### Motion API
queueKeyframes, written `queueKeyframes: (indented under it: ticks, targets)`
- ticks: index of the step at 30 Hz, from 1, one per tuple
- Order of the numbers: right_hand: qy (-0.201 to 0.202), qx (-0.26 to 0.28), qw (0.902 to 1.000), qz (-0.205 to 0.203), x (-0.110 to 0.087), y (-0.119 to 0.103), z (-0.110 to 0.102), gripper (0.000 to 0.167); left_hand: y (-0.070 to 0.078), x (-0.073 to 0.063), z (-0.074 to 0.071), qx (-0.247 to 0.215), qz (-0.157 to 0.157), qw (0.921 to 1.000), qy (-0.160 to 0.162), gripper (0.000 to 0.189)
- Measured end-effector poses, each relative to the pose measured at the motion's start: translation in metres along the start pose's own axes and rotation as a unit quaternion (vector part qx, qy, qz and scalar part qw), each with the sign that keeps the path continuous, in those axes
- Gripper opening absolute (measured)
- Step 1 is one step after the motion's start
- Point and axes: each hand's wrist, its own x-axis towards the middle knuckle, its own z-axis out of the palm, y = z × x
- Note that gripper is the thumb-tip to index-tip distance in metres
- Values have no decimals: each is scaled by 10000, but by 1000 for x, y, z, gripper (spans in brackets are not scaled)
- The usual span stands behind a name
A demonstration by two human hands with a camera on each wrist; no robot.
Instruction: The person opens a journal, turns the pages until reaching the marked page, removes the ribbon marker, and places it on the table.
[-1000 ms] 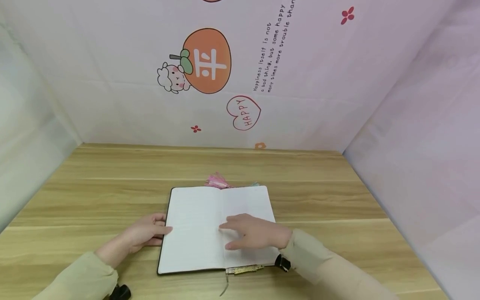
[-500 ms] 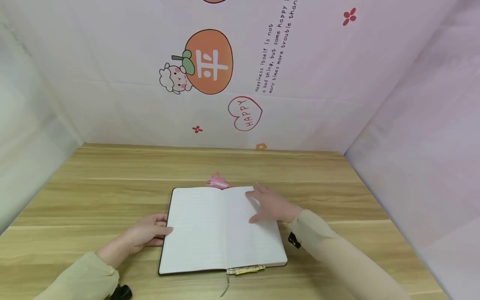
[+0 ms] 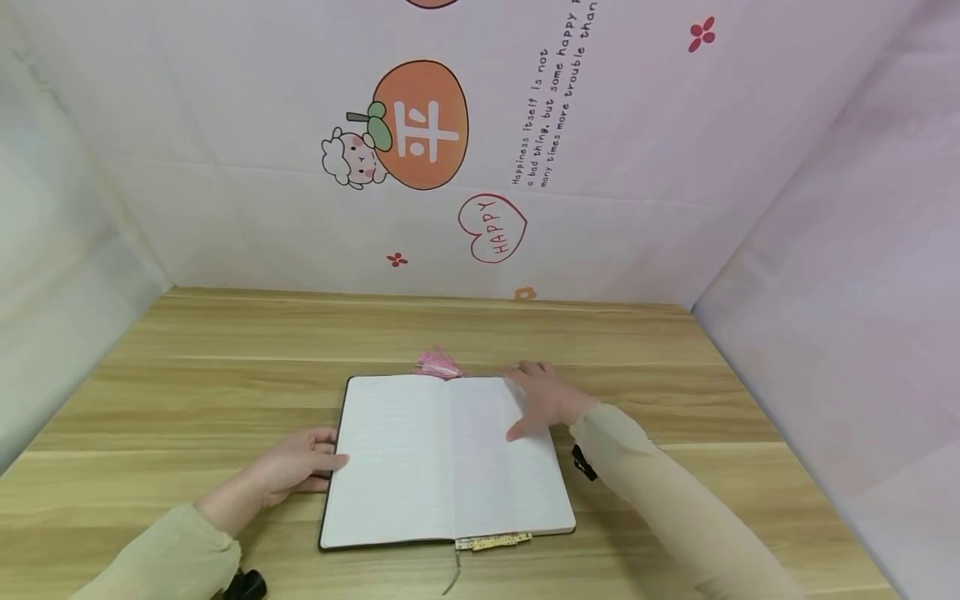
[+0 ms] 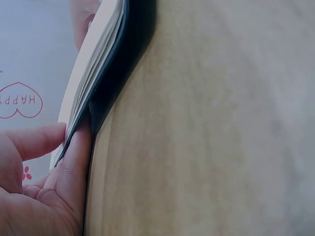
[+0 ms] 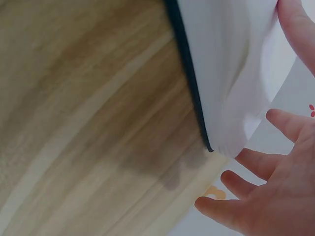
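Observation:
An open notebook [image 3: 397, 467] with pale lined pages and a dark cover lies on the table in the head view. My left hand [image 3: 292, 464] pinches its left edge, thumb on the page; in the left wrist view, fingers [image 4: 74, 182] reach beneath the black cover [image 4: 129, 54]. At the upper right of the notebook is my right hand [image 3: 546, 398], its fingers spread over the corner and its thumb over the right page. The right wrist view has these fingers [image 5: 256, 164] straight beside the pages' corner [image 5: 229, 132]. Whether they touch the paper, I cannot tell.
A pink tassel [image 3: 438, 364] sticks out above the spine. Below the notebook a yellow patterned strip [image 3: 498, 542] and a thin ribbon [image 3: 456, 573] poke out. The wooden table [image 3: 247, 333] meets a printed cloth wall [image 3: 285, 242] behind, with pale cloth on both sides.
My right hand has moved from the notebook's middle to its upper right corner, where it now covers the spot of a small teal fringe. The left hand keeps its hold on the left edge.

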Motion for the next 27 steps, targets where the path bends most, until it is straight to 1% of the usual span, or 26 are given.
queueKeyframes:
  ticks: [4, 8, 12, 16, 19, 22, 25, 27]
  targets:
    - [-11, -53, 9999, 96, 2, 1, 2, 102, -1, 0, 1, 52, -3, 10000, 31, 55]
    - [138, -157, 9997, 88, -1, -1, 5, 100, -2, 0, 2, 85, -8, 10000, 15, 54]
    - [493, -292, 9983, -93, -6, -4, 8, 93, -2, 0, 1, 73, 23, 10000, -31, 51]
    - [937, -254, 9943, -447, -12, -4, 10, 77, -2, 1, 0, 29, 70, 9999, -71, 51]
    - [1107, 209, 9908, -747, -20, -2, 10, 60, -2, 1, 0, 18, 55, 10000, -42, 54]
    - [1135, 907, 9847, -958, -28, 1, 8, 47, -1, 1, 0, 10, 31, 10000, -14, 57]
    - [1068, 1713, 9741, -1018, -35, 4, 6, 43, -1, 0, 0, 3, 24, 10000, -10, 56]
    - [1006, 2310, 9632, -931, -38, 3, 5, 42, 0, 0, 0, 9, 24, 10000, -2, 56]
